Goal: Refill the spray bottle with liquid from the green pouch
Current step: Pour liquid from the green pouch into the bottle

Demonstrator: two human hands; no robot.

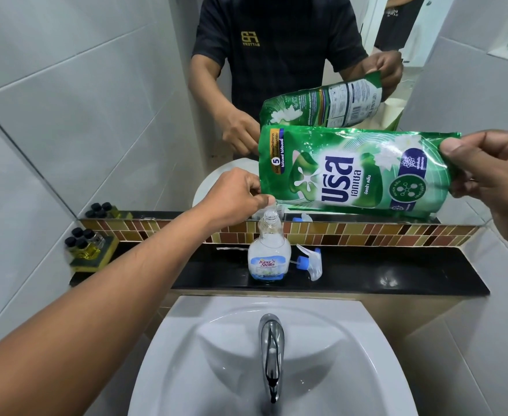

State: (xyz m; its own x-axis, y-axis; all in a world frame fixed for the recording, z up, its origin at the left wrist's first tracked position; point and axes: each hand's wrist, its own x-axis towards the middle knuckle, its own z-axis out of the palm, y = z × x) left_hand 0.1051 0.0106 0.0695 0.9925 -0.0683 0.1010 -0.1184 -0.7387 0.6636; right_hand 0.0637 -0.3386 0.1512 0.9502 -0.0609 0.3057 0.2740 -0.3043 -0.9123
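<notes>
Left of the spray bottle (pixel 269 253), small dark-capped vials (pixel 85 240) of yellow liquid sit on the black worktop (pixel 396 274). The left hand (pixel 234 196) pinches the green pouch (pixel 357 172) at its lower corner, right above the bottle's open neck. The bottle looks nearly empty; no liquid is flowing. Just right of it lies the trigger head (pixel 309 261). Farther right, the right hand (pixel 486 172) grips the pouch's base, fingers closed. Pouring seems imminent: the corner must line up over the neck.
</notes>
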